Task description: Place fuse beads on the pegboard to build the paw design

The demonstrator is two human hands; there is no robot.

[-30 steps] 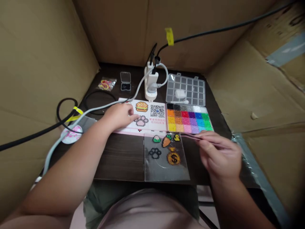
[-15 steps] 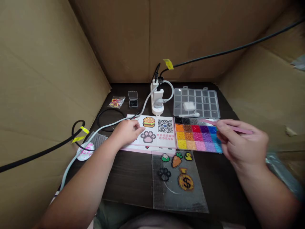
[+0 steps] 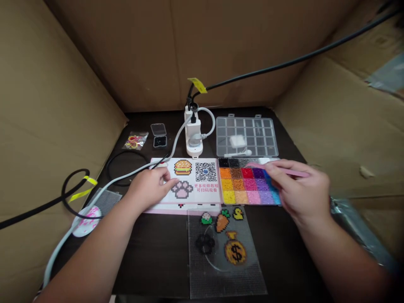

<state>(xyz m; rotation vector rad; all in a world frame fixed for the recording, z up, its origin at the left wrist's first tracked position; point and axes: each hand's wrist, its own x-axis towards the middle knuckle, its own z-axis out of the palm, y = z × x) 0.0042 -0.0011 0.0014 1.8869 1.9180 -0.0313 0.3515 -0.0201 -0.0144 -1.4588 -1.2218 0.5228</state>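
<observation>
the right hand (image 3: pixel 299 189) holds pink tweezers (image 3: pixel 284 171) in a narrow, pencil-like grip between thumb and fingers, their tips reaching toward ten o'clock over the top row of the bead tray (image 3: pixel 219 185). whether a bead sits between the tips is too small to tell. this light, angled hold looks well suited to fine picking, since it keeps the tips in view beyond the fingers. the left hand (image 3: pixel 150 189) rests in a loose, curled grip on the pattern card (image 3: pixel 206 198), with nothing visible in it. at the right hand's eight o'clock lies a clear pegboard (image 3: pixel 227 286) carrying bead shapes, among them a money bag (image 3: pixel 235 252), a carrot (image 3: pixel 222 221) and a duck (image 3: pixel 238 213).
</observation>
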